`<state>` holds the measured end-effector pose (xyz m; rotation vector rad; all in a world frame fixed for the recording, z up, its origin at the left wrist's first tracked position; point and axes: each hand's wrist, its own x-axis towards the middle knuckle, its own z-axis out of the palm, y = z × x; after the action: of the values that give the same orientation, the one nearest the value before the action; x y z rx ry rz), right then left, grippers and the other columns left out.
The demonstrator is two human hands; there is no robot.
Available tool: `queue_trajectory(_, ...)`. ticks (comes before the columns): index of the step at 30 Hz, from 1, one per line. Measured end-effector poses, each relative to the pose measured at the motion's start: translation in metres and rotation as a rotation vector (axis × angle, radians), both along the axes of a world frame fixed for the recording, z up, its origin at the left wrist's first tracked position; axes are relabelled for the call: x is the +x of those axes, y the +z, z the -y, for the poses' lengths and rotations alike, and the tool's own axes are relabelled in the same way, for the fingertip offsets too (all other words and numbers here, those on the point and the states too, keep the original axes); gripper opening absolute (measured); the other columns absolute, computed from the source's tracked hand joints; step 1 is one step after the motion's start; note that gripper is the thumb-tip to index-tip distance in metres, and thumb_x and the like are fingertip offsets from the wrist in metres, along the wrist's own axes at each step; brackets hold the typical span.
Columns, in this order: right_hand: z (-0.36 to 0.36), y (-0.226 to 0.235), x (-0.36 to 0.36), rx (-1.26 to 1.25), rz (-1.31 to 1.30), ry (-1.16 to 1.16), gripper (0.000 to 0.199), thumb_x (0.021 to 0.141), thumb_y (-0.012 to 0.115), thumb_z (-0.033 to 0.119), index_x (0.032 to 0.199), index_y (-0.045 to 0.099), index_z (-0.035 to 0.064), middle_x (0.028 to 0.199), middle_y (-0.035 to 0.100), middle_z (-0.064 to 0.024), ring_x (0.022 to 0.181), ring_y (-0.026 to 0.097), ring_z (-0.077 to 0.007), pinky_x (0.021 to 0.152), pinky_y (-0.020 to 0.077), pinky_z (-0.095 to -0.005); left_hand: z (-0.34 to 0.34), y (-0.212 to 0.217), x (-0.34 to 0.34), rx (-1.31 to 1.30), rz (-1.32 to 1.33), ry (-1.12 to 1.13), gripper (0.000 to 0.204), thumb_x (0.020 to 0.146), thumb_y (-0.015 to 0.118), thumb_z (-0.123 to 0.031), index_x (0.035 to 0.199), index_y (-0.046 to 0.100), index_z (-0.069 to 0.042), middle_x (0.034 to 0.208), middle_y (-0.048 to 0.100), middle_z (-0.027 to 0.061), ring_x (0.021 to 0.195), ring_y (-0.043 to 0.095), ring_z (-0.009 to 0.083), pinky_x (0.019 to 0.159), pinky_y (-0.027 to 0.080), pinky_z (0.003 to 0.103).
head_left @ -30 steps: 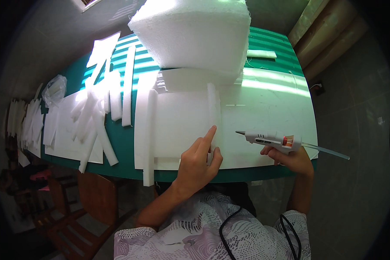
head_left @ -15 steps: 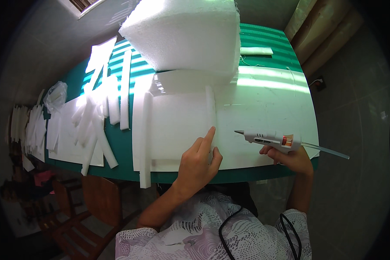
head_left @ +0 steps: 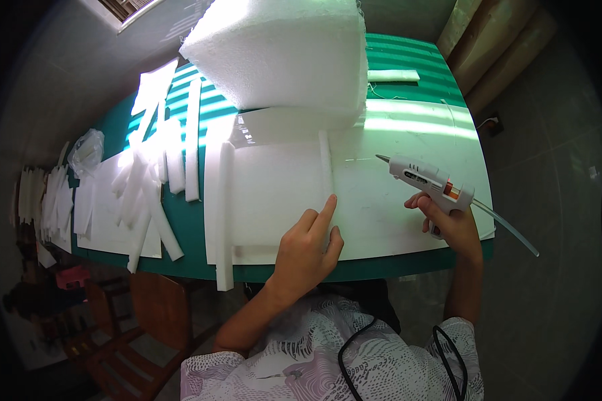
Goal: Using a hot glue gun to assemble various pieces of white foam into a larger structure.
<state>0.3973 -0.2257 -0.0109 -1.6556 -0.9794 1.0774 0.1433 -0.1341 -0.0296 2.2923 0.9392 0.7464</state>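
A white foam sheet [head_left: 274, 194] lies on a white board [head_left: 408, 234], with one foam strip [head_left: 225, 214] along its left side and a thinner foam strip [head_left: 325, 157] along its right edge. My left hand [head_left: 308, 247] rests at the near end of that thinner strip, index finger stretched along it and thumb apart, grasping nothing visible. My right hand [head_left: 453, 224] is wrapped round the handle of a white glue gun [head_left: 425, 177]. Its nozzle points up and left above the board, apart from the foam, and a clear glue stick [head_left: 508, 226] sticks out of its back.
A large white foam block [head_left: 294, 63] stands at the table's far side. Loose foam strips [head_left: 140, 207] are piled to the left, near a clear plastic bag [head_left: 87, 152]. Another strip [head_left: 394, 75] lies far right on the green table [head_left: 421, 57]. Wooden chairs [head_left: 157, 314] stand at lower left.
My right hand has tilted the glue gun and raised its nozzle away from me, slightly to the right. My left hand stays almost in place on the strip.
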Motion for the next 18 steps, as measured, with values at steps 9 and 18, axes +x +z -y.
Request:
queue_trajectory(9,-0.025,0.016,-0.017,0.065,0.015,-0.046,0.044,0.092,0.065,0.027,0.125,0.056,-0.0012,0.095,0.070,-0.0116,0.079,0.067,-0.0159,0.057,0.0515,-0.0269,-0.001,0.002,-0.004,-0.045,-0.012,-0.025,0.050,0.082,0.063,-0.004,0.131,0.056,0.000,0.077,0.052,0.0113,0.058,0.053,0.0222,0.056,0.047,0.036)
queue_trajectory(18,-0.024,0.018,-0.020,0.075,0.026,-0.050,0.043,0.093,0.063,0.026,0.126,0.055,-0.0010,0.093,0.070,-0.0110,0.078,0.066,-0.0152,0.057,0.0514,-0.0267,-0.002,0.008,-0.004,-0.104,-0.030,-0.059,0.050,0.084,0.063,-0.006,0.132,0.054,0.001,0.082,0.054,0.0154,0.065,0.055,0.0297,0.063,0.048,0.040)
